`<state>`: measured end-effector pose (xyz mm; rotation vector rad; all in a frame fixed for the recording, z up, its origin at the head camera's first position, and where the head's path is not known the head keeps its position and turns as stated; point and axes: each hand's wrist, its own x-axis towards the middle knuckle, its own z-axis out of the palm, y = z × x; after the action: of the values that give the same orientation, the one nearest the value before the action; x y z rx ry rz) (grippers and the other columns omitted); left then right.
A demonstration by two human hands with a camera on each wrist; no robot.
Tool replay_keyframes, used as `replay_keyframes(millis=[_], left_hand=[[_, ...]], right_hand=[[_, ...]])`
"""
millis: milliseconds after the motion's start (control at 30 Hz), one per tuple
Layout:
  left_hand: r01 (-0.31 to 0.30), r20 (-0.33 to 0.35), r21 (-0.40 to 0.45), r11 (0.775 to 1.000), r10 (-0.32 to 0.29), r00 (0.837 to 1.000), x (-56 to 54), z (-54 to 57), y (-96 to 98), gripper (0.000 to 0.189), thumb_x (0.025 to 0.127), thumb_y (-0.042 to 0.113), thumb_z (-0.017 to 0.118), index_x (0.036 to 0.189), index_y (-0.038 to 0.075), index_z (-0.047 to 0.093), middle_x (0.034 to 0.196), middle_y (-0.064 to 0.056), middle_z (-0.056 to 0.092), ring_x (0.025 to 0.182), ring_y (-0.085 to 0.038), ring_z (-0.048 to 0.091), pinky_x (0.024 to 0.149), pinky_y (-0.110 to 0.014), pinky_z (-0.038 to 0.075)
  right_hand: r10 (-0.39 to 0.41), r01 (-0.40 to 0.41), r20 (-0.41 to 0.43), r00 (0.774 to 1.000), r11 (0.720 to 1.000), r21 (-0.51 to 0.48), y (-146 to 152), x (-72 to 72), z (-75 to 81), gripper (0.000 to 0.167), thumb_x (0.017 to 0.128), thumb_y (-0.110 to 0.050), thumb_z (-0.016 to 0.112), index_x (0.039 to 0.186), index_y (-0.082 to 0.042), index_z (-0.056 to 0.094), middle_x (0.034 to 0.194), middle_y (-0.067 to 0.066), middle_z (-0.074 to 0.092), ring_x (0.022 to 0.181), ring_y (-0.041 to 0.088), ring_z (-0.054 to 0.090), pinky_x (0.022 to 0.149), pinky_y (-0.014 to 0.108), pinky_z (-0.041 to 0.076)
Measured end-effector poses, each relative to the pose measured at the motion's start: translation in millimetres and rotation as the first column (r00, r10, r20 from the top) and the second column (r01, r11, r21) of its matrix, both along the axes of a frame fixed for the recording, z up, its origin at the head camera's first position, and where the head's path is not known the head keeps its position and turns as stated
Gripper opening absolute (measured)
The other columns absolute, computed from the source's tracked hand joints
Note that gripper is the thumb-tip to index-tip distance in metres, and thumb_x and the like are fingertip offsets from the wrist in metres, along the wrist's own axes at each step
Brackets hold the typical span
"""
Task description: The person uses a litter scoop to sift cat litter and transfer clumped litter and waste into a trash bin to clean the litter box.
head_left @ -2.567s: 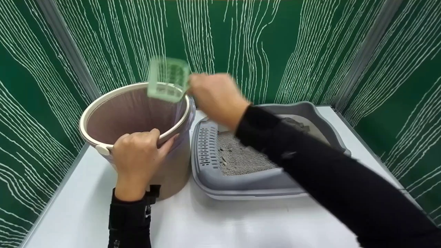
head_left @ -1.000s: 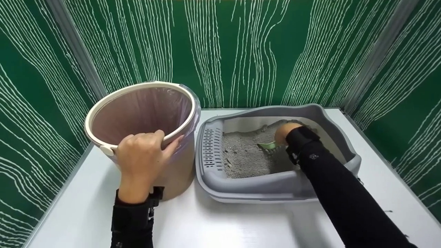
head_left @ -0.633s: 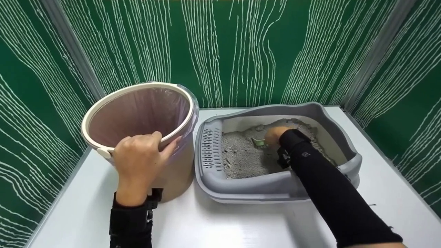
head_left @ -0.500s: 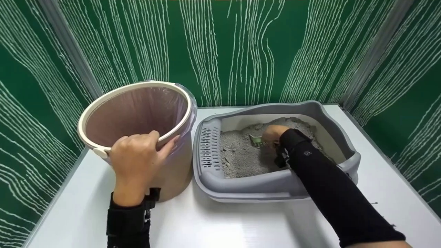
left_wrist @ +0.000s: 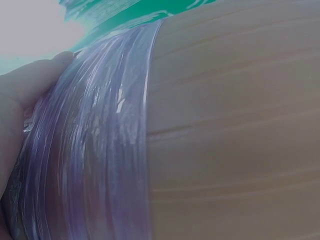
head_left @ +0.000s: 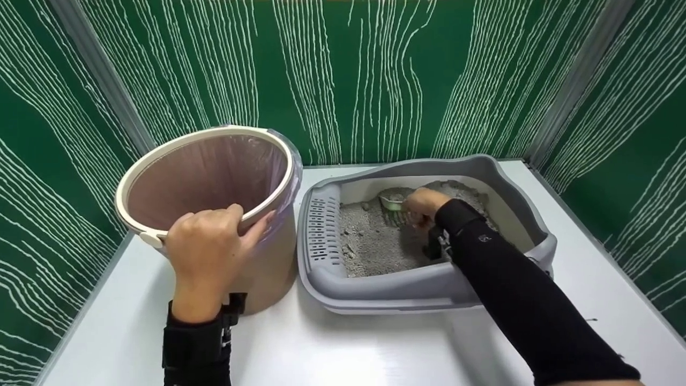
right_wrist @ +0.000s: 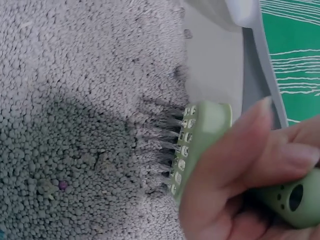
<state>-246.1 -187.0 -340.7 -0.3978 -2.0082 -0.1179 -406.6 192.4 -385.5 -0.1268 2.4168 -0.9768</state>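
My left hand (head_left: 206, 246) grips the near rim of a beige trash bin (head_left: 268, 273), fingers over the edge and thumb outside on the purple liner bag (left_wrist: 110, 130). The bin leans toward me. In my right hand (head_left: 426, 203) is the handle of a green litter scoop (right_wrist: 210, 130). Its slotted head is over the grey cat litter (right_wrist: 75, 125), near the back of the litter box (head_left: 375, 292). In the right wrist view, litter streams through the slots. Some litter lies in the scoop head in the head view.
The litter box stands right of the bin on a white table (head_left: 343, 348). A perforated step (head_left: 324, 230) forms its left side. Green panels with white wavy lines (head_left: 375, 80) enclose the back and sides, joined by grey corner posts (head_left: 579, 80).
The scoop has gone from over the bin into the litter box, then slid through the litter toward the left and back and risen with litter in it. My left hand keeps its hold on the bin.
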Motion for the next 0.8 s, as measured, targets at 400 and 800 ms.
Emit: replay_keyframes(millis=[400,800], left_hand=[[0.01,-0.002,0.009,1.0,-0.01,1.0,-1.3,1.0,0.9,0.063,0.087,0.044,0.087,0.058,0.013,0.04,0.047,-0.005,0.036,0.038,-0.029,0.035,0.042,-0.041,0.027],[0.011,0.003,0.016,1.0,-0.011,1.0,0.8,0.9,0.1,0.064,0.086,0.044,0.087,0.058,0.012,0.039,0.047,-0.006,0.036,0.038,-0.029,0.034,0.042,-0.041,0.026]], right_hand=[[-0.107,0.126,0.182,0.978,0.987,-0.097,12.7,13.1,12.8,0.033,0.117,-0.024,0.033,0.1,-0.002,0.049,0.065,0.001,0.047,0.056,0.013,0.053,0.065,0.032,0.059],[0.034,0.003,0.194,0.98,0.983,-0.186,54.5,22.7,10.7,0.027,0.117,-0.026,0.039,0.129,-0.003,0.044,0.089,0.001,0.051,0.068,0.01,0.05,0.064,0.027,0.05]])
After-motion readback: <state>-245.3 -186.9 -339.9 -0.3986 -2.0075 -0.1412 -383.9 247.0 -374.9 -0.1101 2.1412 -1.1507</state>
